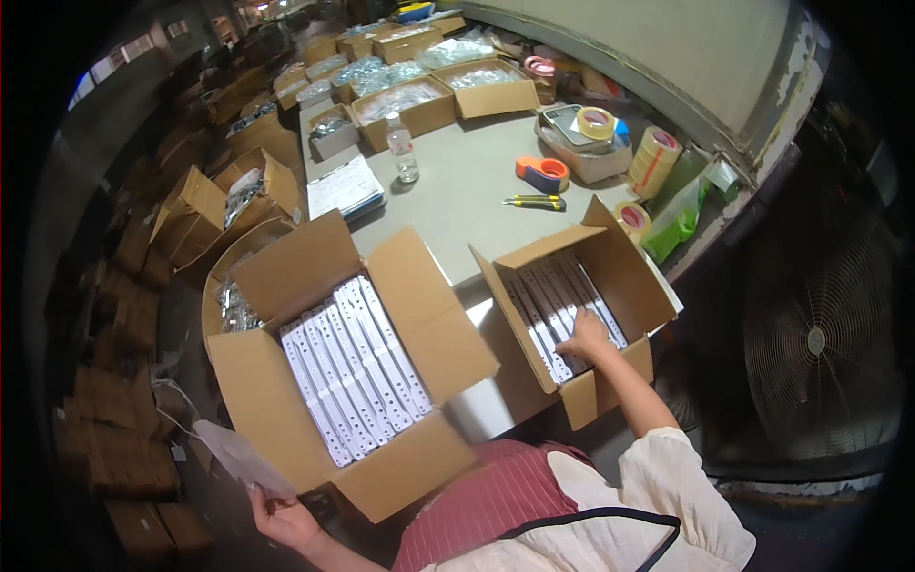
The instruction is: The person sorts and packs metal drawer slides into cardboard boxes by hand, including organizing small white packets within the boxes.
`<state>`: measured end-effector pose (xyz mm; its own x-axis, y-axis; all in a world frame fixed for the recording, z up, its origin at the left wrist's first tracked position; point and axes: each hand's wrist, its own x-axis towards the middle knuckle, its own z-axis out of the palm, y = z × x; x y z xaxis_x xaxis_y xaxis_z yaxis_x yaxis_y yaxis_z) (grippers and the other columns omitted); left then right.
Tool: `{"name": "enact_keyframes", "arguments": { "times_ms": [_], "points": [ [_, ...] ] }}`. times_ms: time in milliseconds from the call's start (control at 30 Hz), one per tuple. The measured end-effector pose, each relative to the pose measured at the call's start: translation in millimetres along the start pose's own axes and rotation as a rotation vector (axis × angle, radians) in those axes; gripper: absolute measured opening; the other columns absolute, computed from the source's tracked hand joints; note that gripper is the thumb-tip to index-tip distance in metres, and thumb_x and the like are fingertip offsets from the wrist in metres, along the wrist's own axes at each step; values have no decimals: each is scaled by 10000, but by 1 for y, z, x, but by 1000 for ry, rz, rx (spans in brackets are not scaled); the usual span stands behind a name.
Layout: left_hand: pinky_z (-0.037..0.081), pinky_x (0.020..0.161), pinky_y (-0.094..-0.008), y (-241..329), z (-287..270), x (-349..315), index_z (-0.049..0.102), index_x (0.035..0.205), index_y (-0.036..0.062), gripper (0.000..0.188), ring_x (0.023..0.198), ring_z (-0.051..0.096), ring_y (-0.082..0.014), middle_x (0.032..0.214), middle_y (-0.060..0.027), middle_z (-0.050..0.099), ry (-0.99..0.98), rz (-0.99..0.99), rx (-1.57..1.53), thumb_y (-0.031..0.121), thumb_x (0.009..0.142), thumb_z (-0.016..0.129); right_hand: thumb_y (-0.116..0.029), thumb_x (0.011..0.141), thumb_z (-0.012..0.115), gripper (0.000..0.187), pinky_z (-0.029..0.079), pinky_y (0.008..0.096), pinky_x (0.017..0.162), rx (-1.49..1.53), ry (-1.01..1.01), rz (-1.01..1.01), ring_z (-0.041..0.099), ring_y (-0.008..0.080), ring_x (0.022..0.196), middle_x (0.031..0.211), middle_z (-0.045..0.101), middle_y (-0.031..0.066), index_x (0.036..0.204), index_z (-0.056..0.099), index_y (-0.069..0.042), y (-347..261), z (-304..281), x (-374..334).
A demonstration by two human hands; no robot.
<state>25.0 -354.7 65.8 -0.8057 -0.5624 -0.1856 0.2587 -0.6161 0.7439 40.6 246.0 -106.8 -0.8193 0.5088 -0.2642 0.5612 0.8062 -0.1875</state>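
Large brown cardboard box point(434, 305) at 8 o'clock is holding a row of long white perforated strips point(355, 370); smaller brown cardboard box point(629, 272) at 4 o'clock is holding similar strips. Right hand point(588, 336) is reaching inside the smaller box, covering some strips; cannot tell if gripping. Left hand point(284, 518), 7 o'clock, is pinching a translucent white sheet point(238, 454). Clear plastic bottle point(404, 157) is standing at 11 o'clock; orange-and-blue tape dispenser point(537, 173) is lying at 1 o'clock.

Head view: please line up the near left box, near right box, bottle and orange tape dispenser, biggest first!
1. Near left box
2. Near right box
3. Bottle and orange tape dispenser, too alike to rank
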Motion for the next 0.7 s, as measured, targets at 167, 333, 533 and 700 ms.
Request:
{"name": "enact_keyframes", "arguments": {
  "times_ms": [167, 333, 533, 700],
  "points": [
    [441, 791, -307, -3, -20, 17, 622, 1154, 29, 274, 1005, 603, -175, 1145, -67, 660, -73, -62, 29, 155, 912, 600, -297, 561, 867, 779, 520, 437, 942, 97, 35, 61, 610, 390, 1088, 1124, 609, 243, 1154, 502, 52, 7, -2, 6],
    [463, 931, -338, 2, -19, 16, 580, 1265, 13, 368, 1140, 584, -207, 1233, -88, 631, -174, -79, -10, 160, 929, 555, -248, 593, 845, 1064, 490, 434, 941, 337, 58, -212, 594, 441, 1091, 1185, 589, 318, 1449, 290, 52, 18, -22, 6],
    [425, 1071, -402, 9, 0, 12, 543, 1308, 1, 394, 1242, 547, -242, 1309, -118, 597, -145, -120, -102, 78, 925, 490, 20, 676, 673, 960, 530, 297, 743, 1170, -407, -107, 629, 197, 859, 1117, 607, 143, 1520, 217, 27, -15, -111, -60],
    [428, 1066, -392, 11, 14, 2, 519, 1358, 13, 466, 1251, 544, -236, 1341, -105, 582, -135, -111, -80, 72, 900, 456, -46, 632, 723, 1078, 496, 304, 859, 1235, -530, -302, 575, 180, 1051, 1304, 506, 114, 1562, 178, -20, -76, -148, -170]
  ]
}}
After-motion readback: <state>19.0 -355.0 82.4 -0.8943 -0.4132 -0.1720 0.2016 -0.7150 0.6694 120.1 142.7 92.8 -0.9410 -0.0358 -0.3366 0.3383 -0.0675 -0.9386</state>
